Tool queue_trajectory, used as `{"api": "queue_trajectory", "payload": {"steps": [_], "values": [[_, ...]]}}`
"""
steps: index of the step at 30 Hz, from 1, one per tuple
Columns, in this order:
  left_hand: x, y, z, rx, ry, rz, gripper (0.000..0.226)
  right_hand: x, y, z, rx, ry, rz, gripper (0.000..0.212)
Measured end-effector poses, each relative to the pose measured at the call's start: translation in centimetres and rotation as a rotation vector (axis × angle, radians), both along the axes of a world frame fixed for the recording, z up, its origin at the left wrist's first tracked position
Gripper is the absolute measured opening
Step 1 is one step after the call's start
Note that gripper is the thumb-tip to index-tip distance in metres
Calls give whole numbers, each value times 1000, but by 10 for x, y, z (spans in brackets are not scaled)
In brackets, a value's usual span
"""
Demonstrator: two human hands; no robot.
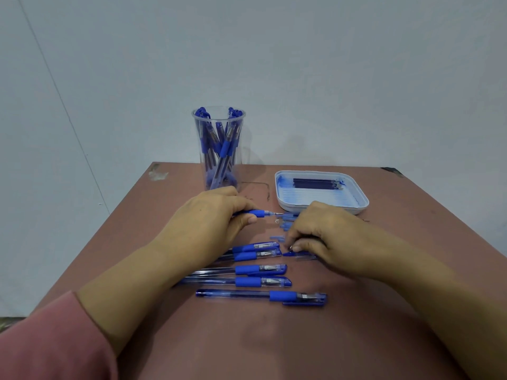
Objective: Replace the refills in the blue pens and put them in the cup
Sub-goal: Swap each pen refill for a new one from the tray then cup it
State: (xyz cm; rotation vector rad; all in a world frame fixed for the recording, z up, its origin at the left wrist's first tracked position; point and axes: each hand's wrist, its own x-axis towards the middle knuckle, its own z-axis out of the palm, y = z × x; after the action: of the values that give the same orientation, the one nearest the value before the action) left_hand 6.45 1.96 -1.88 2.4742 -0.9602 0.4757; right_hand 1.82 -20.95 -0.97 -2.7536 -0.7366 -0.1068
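1. A reddish-brown flat table (274, 338) carries everything.
2. The left hand (211, 215) grasps an uncapped blue clear-barrelled pen (260, 213) just in front of the cup.
3. The right hand (326, 237) pinches a small blue pen cap (292, 253) on the table.
4. A tall clear plastic cup (239, 165) at the far edge holds blue pens.
5. A white square tray (323, 209) beside it holds dark refills (315, 183).
6. Five capped blue pens (260, 269) lie in a row.

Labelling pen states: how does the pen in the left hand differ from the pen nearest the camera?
The held pen is uncapped, metal tip bare; the nearest pen wears its clear cap. The held pen is gripped by the left hand, barrel mostly hidden; the nearest pen lies free on the table, fully visible. The right hand pinches a loose pen cap. Both have blue grips and point right.
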Motion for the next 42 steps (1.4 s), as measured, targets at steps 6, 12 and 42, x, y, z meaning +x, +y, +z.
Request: {"api": "queue_trajectory", "payload": {"steps": [6,12,42], "values": [[2,-1,-1,-4,0,-7,26,1,-5,-2,99,-114,-7,15],[-3,-4,-1,-51,5,-43,29,0,4,-9,382,-317,-96,22],[-2,-6,-4,-54,14,-76,23,5,-12,-11,264,-382,-21,27]]}}
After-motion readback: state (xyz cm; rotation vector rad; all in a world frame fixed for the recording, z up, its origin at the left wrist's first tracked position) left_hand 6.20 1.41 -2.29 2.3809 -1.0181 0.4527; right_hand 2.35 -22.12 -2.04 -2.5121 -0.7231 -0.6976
